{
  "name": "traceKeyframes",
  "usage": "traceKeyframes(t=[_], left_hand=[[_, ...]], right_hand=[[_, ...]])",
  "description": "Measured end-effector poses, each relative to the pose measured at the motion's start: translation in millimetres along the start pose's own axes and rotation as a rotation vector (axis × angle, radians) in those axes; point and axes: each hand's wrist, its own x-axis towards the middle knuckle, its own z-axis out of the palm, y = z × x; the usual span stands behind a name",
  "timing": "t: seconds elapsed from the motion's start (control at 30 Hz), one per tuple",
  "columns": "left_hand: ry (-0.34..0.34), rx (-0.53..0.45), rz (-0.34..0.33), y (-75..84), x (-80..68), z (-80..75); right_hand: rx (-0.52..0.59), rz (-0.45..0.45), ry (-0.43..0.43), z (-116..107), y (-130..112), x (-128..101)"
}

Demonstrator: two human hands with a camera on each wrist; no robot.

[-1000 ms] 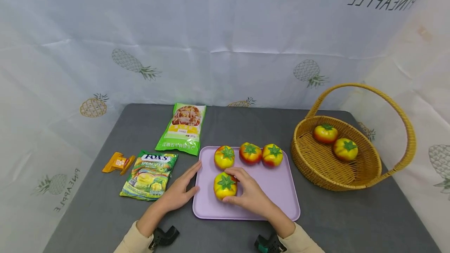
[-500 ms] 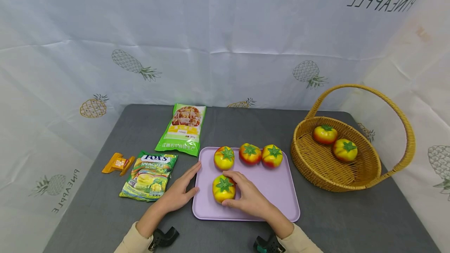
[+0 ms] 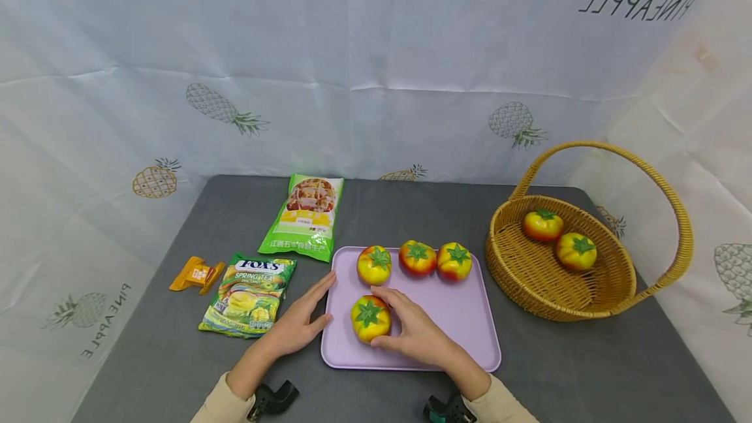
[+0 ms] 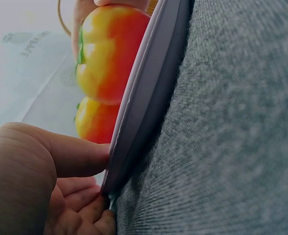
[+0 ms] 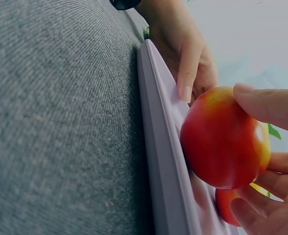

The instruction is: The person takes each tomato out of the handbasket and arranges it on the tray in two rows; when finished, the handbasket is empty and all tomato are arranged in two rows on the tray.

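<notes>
My right hand [image 3: 414,330] holds a yellow-red persimmon [image 3: 370,320] with a green leafy top, on the left part of the lilac tray [image 3: 446,335]. In the right wrist view the thumb lies on one side of this persimmon [image 5: 222,142] and the fingers on the other. My left hand [image 3: 296,322] rests against the tray's left edge. Seen from the left wrist, its thumb [image 4: 80,156] touches the rim, with the fingers mostly straight. Along the tray's far side lie a yellow persimmon [image 3: 373,266], a redder one [image 3: 418,258] and another [image 3: 454,262].
A wicker basket [image 3: 511,279] with a tall handle stands right of the tray, two persimmons [image 3: 543,224] inside. On the left lie a FOX'S candy bag [image 3: 249,296] and an orange-wrapped snack [image 3: 198,274]. A green food packet [image 3: 304,217] lies behind, on the grey table [image 3: 564,371].
The right hand has moved slightly left and toward the near side with the persimmon, which has turned a little. My left hand stays at the tray's edge.
</notes>
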Motion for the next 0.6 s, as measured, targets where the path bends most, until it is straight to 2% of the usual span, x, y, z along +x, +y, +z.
traceKeyframes(t=[0.37, 0.6], left_hand=[[-0.002, 0.001, 0.001, -0.5, 0.0, 0.2], [-0.003, -0.005, 0.013, -1.1, -0.4, -0.2]], right_hand=[[-0.034, 0.014, -0.008, -3, -2, -1], [-0.050, 0.005, 0.069, -22, -8, -10]])
